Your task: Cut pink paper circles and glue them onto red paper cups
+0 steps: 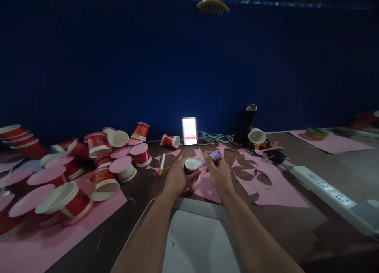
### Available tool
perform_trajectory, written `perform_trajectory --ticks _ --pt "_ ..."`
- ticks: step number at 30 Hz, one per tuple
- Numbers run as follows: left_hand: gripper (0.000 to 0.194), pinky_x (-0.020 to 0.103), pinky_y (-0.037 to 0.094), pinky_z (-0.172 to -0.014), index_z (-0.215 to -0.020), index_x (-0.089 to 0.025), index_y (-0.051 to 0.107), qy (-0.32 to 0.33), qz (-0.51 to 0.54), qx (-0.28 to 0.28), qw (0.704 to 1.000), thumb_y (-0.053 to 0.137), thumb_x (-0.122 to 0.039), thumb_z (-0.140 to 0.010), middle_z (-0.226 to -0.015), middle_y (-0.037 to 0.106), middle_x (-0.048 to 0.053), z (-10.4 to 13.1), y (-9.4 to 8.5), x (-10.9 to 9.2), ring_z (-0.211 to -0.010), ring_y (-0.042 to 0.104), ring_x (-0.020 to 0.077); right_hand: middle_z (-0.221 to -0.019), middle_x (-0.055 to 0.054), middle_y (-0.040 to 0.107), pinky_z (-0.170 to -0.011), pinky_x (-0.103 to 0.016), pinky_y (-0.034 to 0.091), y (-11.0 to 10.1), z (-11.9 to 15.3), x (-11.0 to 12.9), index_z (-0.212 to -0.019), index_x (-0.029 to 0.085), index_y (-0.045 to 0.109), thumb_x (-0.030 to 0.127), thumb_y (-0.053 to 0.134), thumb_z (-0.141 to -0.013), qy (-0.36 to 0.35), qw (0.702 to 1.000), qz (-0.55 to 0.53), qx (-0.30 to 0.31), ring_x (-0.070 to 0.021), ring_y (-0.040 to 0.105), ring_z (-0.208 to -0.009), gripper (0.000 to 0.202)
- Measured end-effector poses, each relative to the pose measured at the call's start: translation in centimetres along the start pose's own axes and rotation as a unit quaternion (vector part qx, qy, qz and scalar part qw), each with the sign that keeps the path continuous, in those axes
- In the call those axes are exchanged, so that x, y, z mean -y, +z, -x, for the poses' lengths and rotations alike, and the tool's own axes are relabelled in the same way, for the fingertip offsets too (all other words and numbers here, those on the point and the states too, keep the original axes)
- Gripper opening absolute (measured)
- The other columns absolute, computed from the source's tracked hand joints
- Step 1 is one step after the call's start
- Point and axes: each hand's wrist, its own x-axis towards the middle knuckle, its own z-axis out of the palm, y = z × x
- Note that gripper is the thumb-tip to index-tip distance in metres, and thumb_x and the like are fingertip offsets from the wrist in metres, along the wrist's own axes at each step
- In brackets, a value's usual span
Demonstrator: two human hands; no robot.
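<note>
My left hand (177, 177) is wrapped round a small red paper cup (192, 164), whose pale rim faces up. A glue stick (211, 158) with a purple end is pinched in my right hand (219, 172). Its pale tip points left and meets the cup's rim or hovers just by it; I cannot tell which. Beneath both hands lies a piece of pink paper (209, 188). In front of me, between my forearms, is a whitish board (201, 237).
Several red cups (100, 144), many with pink paper discs (46, 174), crowd the left. A lit phone (189, 130) stands behind my hands. Cut pink sheets (278, 186), a dark flask (245, 123) and a white power strip (325, 186) are on the right.
</note>
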Motion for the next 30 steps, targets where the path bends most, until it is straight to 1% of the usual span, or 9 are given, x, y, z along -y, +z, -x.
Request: perform_trajectory --ticks 3,5,8,10,13,16,19,23,30 --pt "0.045 0.032 0.047 -0.078 -0.106 -0.02 0.063 0.015 -0.009 0.009 1.0 0.075 -0.03 -0.064 -0.095 0.069 0.006 0.06 -0.05 0.14 -0.087 0.061 0.0208 -0.068 -0.001 0.062 -0.054 -0.024 0.041 -0.02 -0.04 0.11 -0.096 0.016 0.063 0.057 0.062 -0.074 -0.004 1.0 0.013 -0.008 -0.0115 0.049 -0.055 0.047" --pt "0.046 0.032 0.047 -0.078 -0.109 -0.02 0.062 0.016 -0.027 0.005 0.999 0.073 -0.031 -0.066 -0.099 0.068 0.007 0.09 -0.09 0.34 -0.088 0.061 0.0214 -0.065 0.0 0.062 -0.055 -0.025 0.041 -0.05 -0.1 0.16 -0.093 0.016 0.063 0.056 0.062 -0.074 -0.003 1.0 0.024 -0.013 -0.0122 0.05 -0.054 0.045" --pt "0.044 0.033 0.046 -0.078 -0.109 -0.02 0.061 0.016 -0.048 0.004 0.999 0.071 -0.033 -0.068 -0.099 0.067 0.008 0.09 -0.1 0.56 -0.09 0.061 0.022 -0.061 0.001 0.062 -0.057 -0.026 0.043 -0.11 -0.12 0.3 -0.088 0.017 0.062 0.055 0.063 -0.073 0.004 0.999 0.028 -0.03 -0.0133 0.052 -0.054 0.041" --pt "0.044 0.033 0.046 -0.078 -0.108 -0.02 0.061 0.02 -0.038 0.005 0.999 0.072 -0.033 -0.068 -0.098 0.067 0.007 0.06 -0.08 0.6 -0.089 0.061 0.0216 -0.065 0.0 0.063 -0.058 -0.026 0.044 -0.12 -0.06 0.47 -0.091 0.017 0.062 0.055 0.063 -0.073 0.008 0.999 0.015 -0.043 -0.0134 0.054 -0.056 0.043" --pt "0.044 0.032 0.047 -0.078 -0.106 -0.02 0.063 0.035 -0.015 0.008 0.999 0.074 -0.031 -0.066 -0.096 0.067 0.007 0.0 -0.06 0.52 -0.088 0.06 0.0211 -0.076 -0.002 0.065 -0.06 -0.026 0.046 0.0 0.08 0.71 -0.101 0.016 0.061 0.054 0.064 -0.073 0.003 0.999 -0.02 -0.044 -0.013 0.056 -0.061 0.047" --pt "0.043 0.032 0.046 -0.079 -0.104 -0.02 0.063 0.047 -0.024 0.01 0.999 0.075 -0.031 -0.064 -0.096 0.067 0.006 -0.02 -0.07 0.45 -0.089 0.06 0.0211 -0.087 -0.004 0.066 -0.066 -0.028 0.05 0.25 0.12 0.63 -0.106 0.015 0.06 0.051 0.065 -0.073 -0.013 0.998 -0.059 -0.024 -0.014 0.059 -0.068 0.049" --pt "0.042 0.031 0.046 -0.079 -0.104 -0.02 0.062 0.038 -0.037 0.009 0.999 0.074 -0.033 -0.066 -0.098 0.067 0.006 -0.02 -0.02 0.58 -0.091 0.059 0.0208 -0.089 -0.005 0.066 -0.071 -0.033 0.052 0.42 0.05 0.34 -0.105 0.015 0.06 0.05 0.068 -0.07 -0.021 0.997 -0.075 0.003 -0.0167 0.061 -0.073 0.049" --pt "0.042 0.031 0.046 -0.079 -0.107 -0.02 0.06 0.028 -0.038 0.013 0.999 0.071 -0.038 -0.07 -0.101 0.066 0.006 0.02 0.05 0.89 -0.091 0.06 0.0208 -0.085 -0.005 0.067 -0.072 -0.035 0.052 0.32 0.0 0.17 -0.102 0.015 0.06 0.049 0.067 -0.071 -0.029 0.998 -0.043 0.022 -0.0179 0.062 -0.071 0.047" --pt "0.043 0.033 0.046 -0.081 -0.108 -0.02 0.06 0.022 -0.043 0.015 0.999 0.07 -0.038 -0.07 -0.103 0.066 0.007 0.04 -0.29 0.61 -0.095 0.06 0.022 -0.086 -0.007 0.067 -0.069 -0.035 0.05 -0.24 -0.21 0.06 -0.1 0.015 0.06 0.049 0.062 -0.075 -0.028 0.999 0.027 0.013 -0.0196 0.063 -0.072 0.042"
